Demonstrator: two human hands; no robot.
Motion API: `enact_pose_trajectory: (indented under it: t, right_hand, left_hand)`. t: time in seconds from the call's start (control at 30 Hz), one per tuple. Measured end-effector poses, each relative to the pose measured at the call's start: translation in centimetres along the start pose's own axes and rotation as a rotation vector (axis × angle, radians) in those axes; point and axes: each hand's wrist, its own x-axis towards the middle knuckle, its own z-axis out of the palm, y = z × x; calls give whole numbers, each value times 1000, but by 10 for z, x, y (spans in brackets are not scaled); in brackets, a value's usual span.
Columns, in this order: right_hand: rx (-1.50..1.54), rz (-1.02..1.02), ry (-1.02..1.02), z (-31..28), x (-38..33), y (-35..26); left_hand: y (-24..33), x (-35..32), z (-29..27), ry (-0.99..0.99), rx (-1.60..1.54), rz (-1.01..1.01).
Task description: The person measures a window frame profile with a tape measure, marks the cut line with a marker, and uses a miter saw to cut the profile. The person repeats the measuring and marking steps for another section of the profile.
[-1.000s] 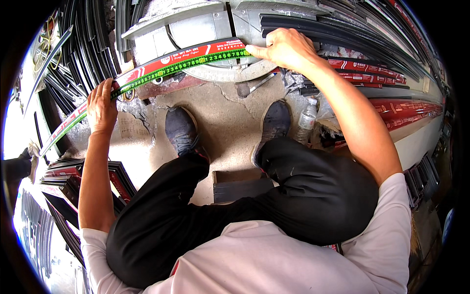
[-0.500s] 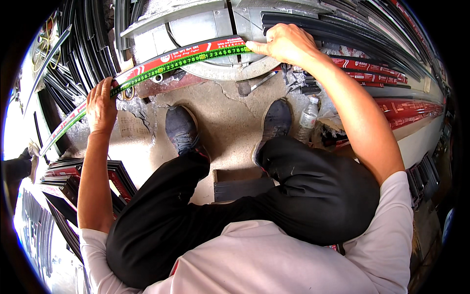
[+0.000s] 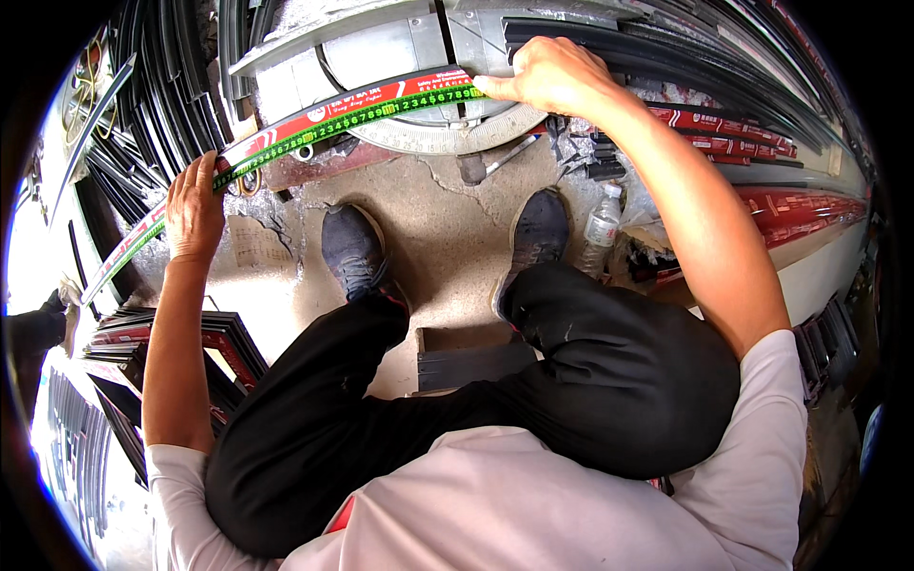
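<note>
The left hand point(image 3: 195, 211) is closed over 1 long red-faced strip point(image 3: 381, 93) and 1 green measuring tape point(image 3: 352, 121) lying along the strip's near edge. The right hand point(image 3: 557, 81) sets 1 thumb at the right end of both – whether its bent fingers grip anything, the view cannot tell. That end overlaps 1 rounded metal scale point(image 3: 455, 141) in view. Below are 2 dark shoes point(image 3: 350, 252) and 1 clear bottle point(image 3: 600, 231) – and, far left, 1 co-worker's hand point(image 3: 69, 306) beside the strip's other end.

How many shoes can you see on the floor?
2: the left shoe and, apart from it, the right shoe, beside the clear bottle. More could be hidden.
</note>
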Motion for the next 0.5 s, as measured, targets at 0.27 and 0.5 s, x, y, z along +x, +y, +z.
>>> enact_pose_trajectory:
  t: [0.27, 0.5]
  right_hand:
    - [90, -132, 50, -27, -33, -21]
    - [92, -172, 47, -33, -41, -19]
  left_hand:
    - [0, -1, -1, -27, 31, 18]
    - [2, 3, -6, -66, 61, 31]
